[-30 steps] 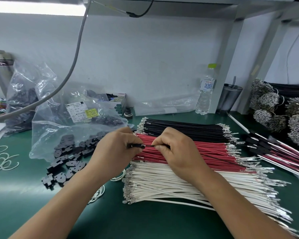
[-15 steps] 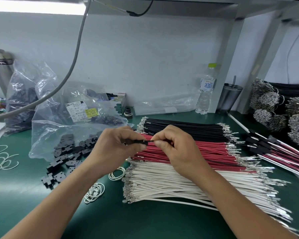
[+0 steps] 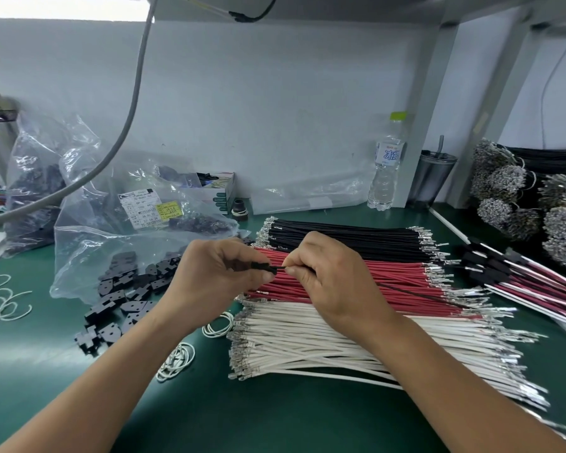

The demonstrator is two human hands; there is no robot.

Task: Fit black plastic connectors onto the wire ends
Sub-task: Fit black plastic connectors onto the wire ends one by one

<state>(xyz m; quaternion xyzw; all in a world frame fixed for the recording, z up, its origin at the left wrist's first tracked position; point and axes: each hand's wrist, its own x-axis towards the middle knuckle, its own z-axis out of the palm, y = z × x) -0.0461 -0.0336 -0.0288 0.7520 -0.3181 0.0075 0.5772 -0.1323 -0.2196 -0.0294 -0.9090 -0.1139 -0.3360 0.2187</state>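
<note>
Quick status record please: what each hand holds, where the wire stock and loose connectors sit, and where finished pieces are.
left hand: grips a black connector
right hand: pinches a black wire at the connector's mouth; the wire trails right
wire stock: black wires at back, red wires in the middle, white wires nearest
loose connectors: spilling from a plastic bag, left of the hands
finished pieces: right of the stock, connectors fitted
surface: green mat
</note>
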